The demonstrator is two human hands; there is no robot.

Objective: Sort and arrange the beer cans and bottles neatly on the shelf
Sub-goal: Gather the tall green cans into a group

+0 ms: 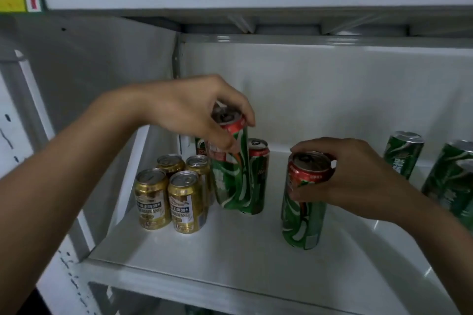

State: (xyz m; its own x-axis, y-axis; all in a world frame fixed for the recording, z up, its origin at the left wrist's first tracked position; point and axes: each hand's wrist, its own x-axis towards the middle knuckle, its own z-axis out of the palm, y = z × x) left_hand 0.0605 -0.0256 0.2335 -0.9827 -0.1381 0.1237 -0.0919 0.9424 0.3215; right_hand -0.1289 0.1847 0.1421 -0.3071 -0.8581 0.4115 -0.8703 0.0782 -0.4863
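— Where are the tall green cans found?

— One tall green can (pixel 234 171) is gripped by the left hand (pixel 194 112) at its red upper band and rim, fingers clamped round the top; it is tilted slightly and is held just beside a second red-topped can (pixel 258 161), close to the four gold cans (pixel 174 186) grouped at the left of the shelf (pixel 230 263). Whether its base is touching the shelf cannot be told. Another green can (pixel 304 202) is stood upright at mid-shelf, with the right hand (pixel 353 176) closed over its rim and shoulder.

— And the rest?

— Two more green cans (pixel 403 153) are seen at the right, well apart from the group.

— How are such cans expected to handle?

— If sealed, they are judged fairly heavy for their width, with thin walls that are easily dented and a smooth, possibly slippery skin. Being tall and narrow, they are easily tipped.

— So where should hold be taken?

— The stiff rim and shoulder are best used, or the body encircled lower down, so that the wall is not squeezed.
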